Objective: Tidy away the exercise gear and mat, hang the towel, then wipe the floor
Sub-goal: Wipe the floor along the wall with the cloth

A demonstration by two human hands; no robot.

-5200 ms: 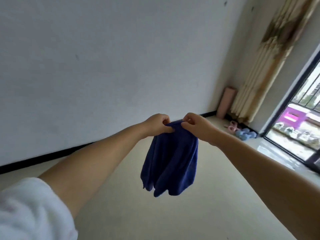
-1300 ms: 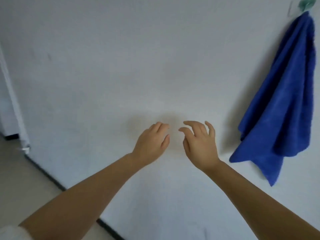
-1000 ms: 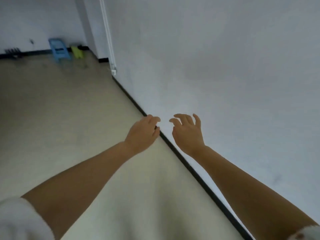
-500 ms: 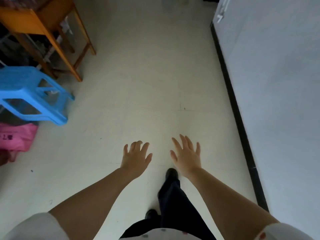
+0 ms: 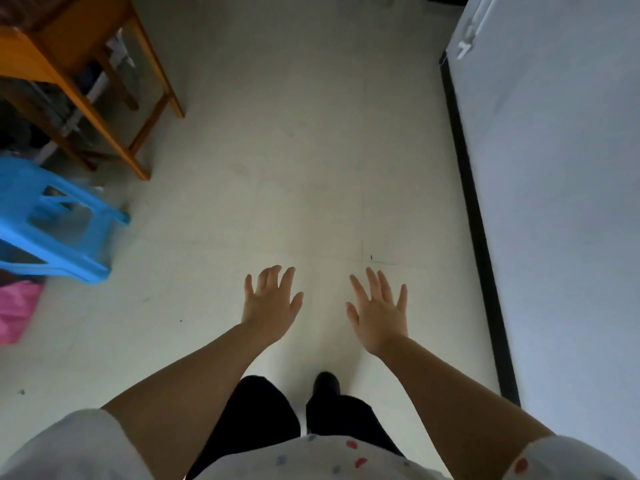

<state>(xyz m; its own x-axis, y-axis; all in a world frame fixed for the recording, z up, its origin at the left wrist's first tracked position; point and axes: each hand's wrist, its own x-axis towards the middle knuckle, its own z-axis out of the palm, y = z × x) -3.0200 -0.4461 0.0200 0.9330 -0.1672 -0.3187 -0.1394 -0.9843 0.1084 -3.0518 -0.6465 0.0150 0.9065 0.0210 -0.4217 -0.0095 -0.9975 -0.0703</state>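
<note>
Floor (image 5: 311,140) fills the view now — towel gone, left hand (image 5: 268,306) and right hand (image 5: 379,311) spread, each grip empty.

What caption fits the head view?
Both empty hands, left hand and right hand, spread above the floor beside a blue stool.

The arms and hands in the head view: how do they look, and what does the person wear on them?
Both forearms are bare. The left hand and the right hand show no gloves, rings or watch. Short white sleeves cover the upper arms: the left sleeve looks plain, the right sleeve carries a small red dot.
</note>
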